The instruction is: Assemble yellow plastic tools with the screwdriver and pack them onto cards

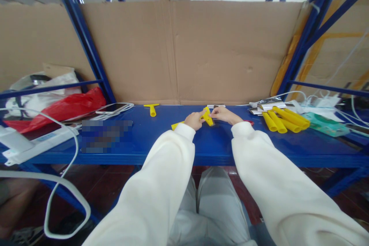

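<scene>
My left hand (195,120) is closed around a yellow T-shaped scraper (206,116), whose wide head sticks out past the fingers. A yellow handle end (176,125) shows on the other side of this hand. My right hand (224,115) is closed, its fingertips pinched at the right edge of the scraper head; whatever lies between them is too small to make out. Another yellow T-shaped scraper (152,110) lies to the left, head toward the cardboard. Just behind my hands is a small whitish flat item (216,106). A red thing (249,122) lies beside my right wrist.
Several yellow tubular handles (284,120) are piled at right, beside silvery packets (271,103) and a green packet (325,123). At left are a phone (113,108), a red bag (72,107) and a white power strip (40,146). A cardboard wall (178,54) closes the back.
</scene>
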The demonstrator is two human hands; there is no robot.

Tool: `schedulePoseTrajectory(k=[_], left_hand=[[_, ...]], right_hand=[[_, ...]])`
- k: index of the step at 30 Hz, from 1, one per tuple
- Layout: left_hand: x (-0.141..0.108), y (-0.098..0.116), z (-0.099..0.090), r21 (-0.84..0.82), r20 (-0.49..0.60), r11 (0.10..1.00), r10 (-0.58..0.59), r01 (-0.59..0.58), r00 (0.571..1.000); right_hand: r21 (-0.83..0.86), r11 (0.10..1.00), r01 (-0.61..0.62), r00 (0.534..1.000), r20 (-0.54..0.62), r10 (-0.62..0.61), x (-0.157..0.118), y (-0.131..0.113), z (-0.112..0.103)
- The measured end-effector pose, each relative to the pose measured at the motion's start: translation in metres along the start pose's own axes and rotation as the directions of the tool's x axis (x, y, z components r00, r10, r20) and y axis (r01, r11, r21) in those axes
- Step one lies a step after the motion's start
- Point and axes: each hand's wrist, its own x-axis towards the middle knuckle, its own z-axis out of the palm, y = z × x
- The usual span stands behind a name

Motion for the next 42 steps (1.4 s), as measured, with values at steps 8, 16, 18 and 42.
schedulePoseTrajectory(k=[8,16,18,42], left_hand=[[0.001,-0.002,0.000,0.040,0.017,0.999,0.033,-0.033,0.999],[0.003,-0.003,0.002,0.046,0.004,0.997,0.068,-0.069,0.998],[0.002,-0.002,0.001,0.055,0.005,0.996,0.071,-0.071,0.997],[-0.001,0.003,-0.002,0.166,0.095,0.985,0.035,-0.050,0.995]], right_hand=[[0.058,0.997,-0.052,0.990,-0.124,0.059,-0.001,-0.003,0.001],[0.191,0.967,-0.170,0.985,0.055,0.162,-0.012,-0.013,-0.001],[0.228,0.954,-0.196,0.980,0.067,0.186,-0.012,-0.013,0.003],[0.468,0.835,-0.291,0.950,0.245,0.194,-0.016,-0.007,0.001]])
